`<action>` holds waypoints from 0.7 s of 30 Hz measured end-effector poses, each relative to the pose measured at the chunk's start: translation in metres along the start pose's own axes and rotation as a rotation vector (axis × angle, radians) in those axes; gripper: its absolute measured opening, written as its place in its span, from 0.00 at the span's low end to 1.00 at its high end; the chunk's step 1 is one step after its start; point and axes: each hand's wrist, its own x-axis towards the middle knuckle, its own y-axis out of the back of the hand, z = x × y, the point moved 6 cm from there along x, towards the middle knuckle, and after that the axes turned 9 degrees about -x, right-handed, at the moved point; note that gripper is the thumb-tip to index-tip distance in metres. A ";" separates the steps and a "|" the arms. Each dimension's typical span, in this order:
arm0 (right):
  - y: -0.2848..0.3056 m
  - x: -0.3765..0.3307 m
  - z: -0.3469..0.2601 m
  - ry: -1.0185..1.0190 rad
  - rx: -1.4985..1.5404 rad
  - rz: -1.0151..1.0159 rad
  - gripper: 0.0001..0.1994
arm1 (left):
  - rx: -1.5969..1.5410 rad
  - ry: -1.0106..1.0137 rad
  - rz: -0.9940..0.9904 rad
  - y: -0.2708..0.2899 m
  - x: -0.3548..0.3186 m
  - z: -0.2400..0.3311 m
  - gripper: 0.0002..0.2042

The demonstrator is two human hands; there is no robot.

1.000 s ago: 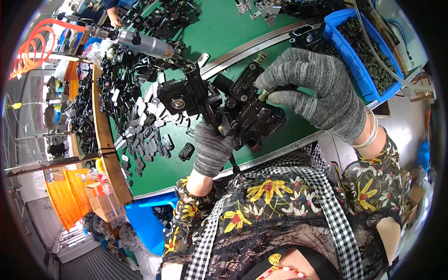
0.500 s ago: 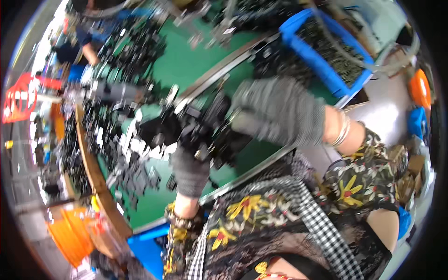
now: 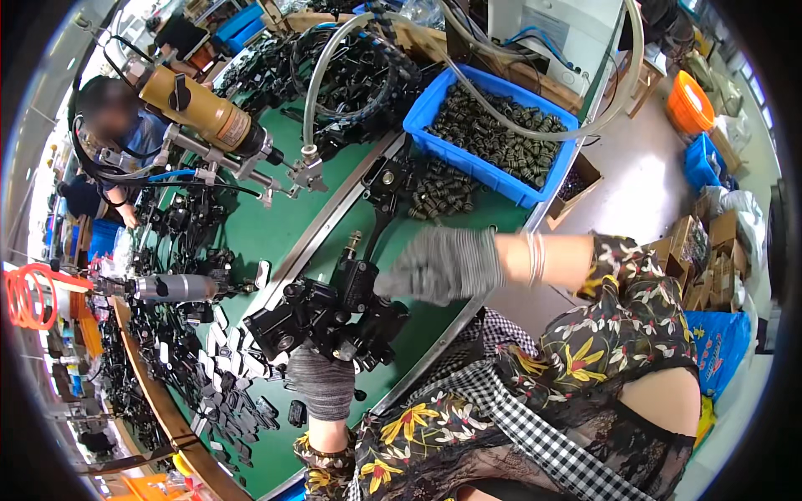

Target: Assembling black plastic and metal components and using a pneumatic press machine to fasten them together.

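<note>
Looking down from the head view, one sees a green worktable (image 3: 267, 234), crossed at a slant by a metal rail (image 3: 330, 213); at its far right side stands a blue plastic bin (image 3: 476, 173), filled with small dark metal fittings (image 3: 501, 138), and a loose pile of similar fittings (image 3: 443, 188) lies just beside it; a translucent hose (image 3: 316, 92) makes a wide loop and passes in front of the bin, so it hides a part of the contents; at upper left a yellow cylindrical power tool (image 3: 200, 104) is mounted on a metal bracket, and it partly covers the view of a co-worker (image 3: 109, 117); lower at left lies a silver cylindrical tool (image 3: 180, 288), near an orange-red coiled hose (image 3: 33, 296); many flat black and silver pieces (image 3: 230, 359) are spread to the left of the hands.

Before the person is a black mechanical assembly (image 3: 334, 321) with a brass-coloured threaded fitting (image 3: 353, 242) at its upper end; it is raised over the table, on the near side of the rail; the gloved left hand (image 3: 322, 384) grasps it from below, forearm rising from the lower edge, fingers mostly hidden behind the assembly; the gloved right hand (image 3: 447, 267) comes almost level from the right, its back upward and its fingers curled together beside the assembly; whether these fingers pinch something or only touch, I cannot tell.
</note>
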 end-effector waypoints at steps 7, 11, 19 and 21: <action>0.166 0.018 0.136 -0.719 -1.092 0.251 0.13 | -0.086 0.024 0.040 0.002 -0.010 -0.016 0.14; 0.169 0.014 0.183 -0.814 -1.203 0.177 0.12 | 0.089 0.012 -0.038 0.000 -0.008 0.001 0.14; 0.171 0.014 0.183 -0.898 -1.179 0.249 0.15 | 0.115 -0.107 0.003 0.006 -0.015 -0.002 0.15; 0.165 0.024 0.209 -0.820 -1.219 0.241 0.18 | 0.281 -0.119 0.025 0.010 -0.021 -0.009 0.14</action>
